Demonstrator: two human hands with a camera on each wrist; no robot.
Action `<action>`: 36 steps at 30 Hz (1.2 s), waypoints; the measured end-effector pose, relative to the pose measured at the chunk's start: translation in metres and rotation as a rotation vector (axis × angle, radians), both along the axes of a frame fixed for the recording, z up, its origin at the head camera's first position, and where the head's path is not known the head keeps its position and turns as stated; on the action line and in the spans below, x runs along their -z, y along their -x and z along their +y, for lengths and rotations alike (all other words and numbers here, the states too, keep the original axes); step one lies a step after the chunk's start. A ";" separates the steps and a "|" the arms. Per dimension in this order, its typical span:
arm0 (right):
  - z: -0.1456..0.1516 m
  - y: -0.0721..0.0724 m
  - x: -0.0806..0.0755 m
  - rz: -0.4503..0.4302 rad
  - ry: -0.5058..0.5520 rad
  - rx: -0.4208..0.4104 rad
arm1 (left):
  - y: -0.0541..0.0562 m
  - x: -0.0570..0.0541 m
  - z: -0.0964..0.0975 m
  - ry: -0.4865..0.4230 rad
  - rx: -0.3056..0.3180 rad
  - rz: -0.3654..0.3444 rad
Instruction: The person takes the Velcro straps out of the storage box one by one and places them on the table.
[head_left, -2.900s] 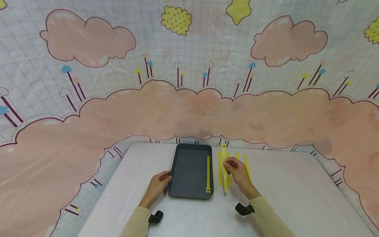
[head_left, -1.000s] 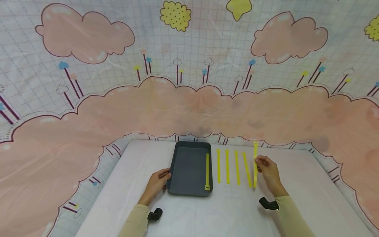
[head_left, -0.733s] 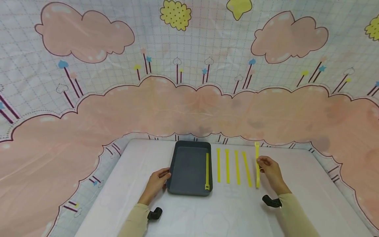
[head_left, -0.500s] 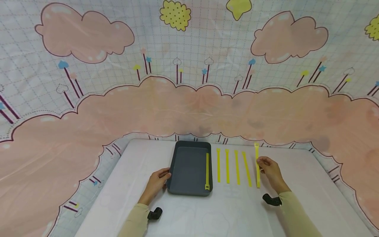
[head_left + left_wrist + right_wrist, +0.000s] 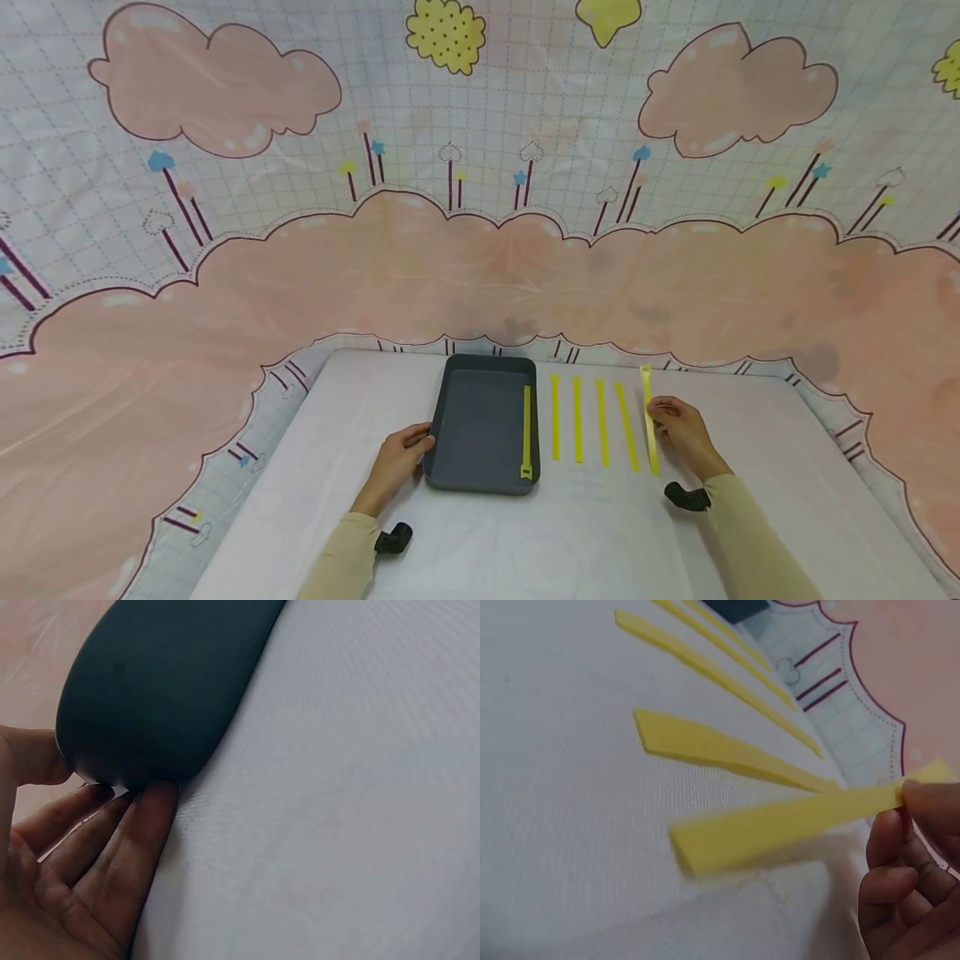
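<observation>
In the head view my right hand [image 5: 684, 432] pinches a yellow hook-and-loop cable tie [image 5: 648, 421] between thumb and fingers, right of a row of similar ties. The right wrist view shows the held tie [image 5: 780, 829] slanting from the fingers, its free end close above the tabletop and blurred. My left hand [image 5: 396, 462] holds the left side of a dark grey tray [image 5: 480, 485]. Seen from the left wrist, the thumb lies at the tray's edge and the fingers [image 5: 146, 825] touch its outer wall low down. One yellow tie [image 5: 527, 433] lies along the tray's right side.
Several yellow ties [image 5: 577, 421] lie roughly parallel on the white table [image 5: 480, 550] between the tray and my right hand; the rightmost tie [image 5: 627, 427] tilts slightly. A patterned cloth [image 5: 480, 283] rises behind the table's far edge.
My right hand has carried the tie rightward from above the row to its right side. Lately the tie's top has dipped and tilted left. The left hand stays at the tray.
</observation>
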State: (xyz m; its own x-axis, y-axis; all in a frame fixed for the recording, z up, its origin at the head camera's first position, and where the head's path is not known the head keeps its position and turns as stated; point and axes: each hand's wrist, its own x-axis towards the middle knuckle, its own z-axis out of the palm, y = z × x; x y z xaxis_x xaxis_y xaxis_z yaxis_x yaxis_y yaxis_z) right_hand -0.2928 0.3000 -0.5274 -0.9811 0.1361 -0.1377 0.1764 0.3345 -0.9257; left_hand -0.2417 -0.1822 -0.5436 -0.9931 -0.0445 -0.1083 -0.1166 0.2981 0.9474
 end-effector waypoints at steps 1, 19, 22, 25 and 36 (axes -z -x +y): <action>0.000 0.001 0.001 -0.008 -0.016 0.004 | 0.000 0.000 0.000 0.000 0.001 -0.001; 0.004 0.002 0.009 -0.078 -0.186 -0.003 | -0.006 0.000 0.000 0.006 0.001 -0.015; 0.003 0.001 0.010 -0.077 -0.189 0.009 | -0.006 0.001 0.000 0.016 -0.010 -0.013; 0.003 0.001 0.009 -0.059 -0.192 0.013 | -0.006 0.000 0.000 0.020 -0.007 -0.002; 0.003 0.008 0.008 -0.074 -0.158 0.059 | 0.000 0.000 0.000 0.001 0.006 0.013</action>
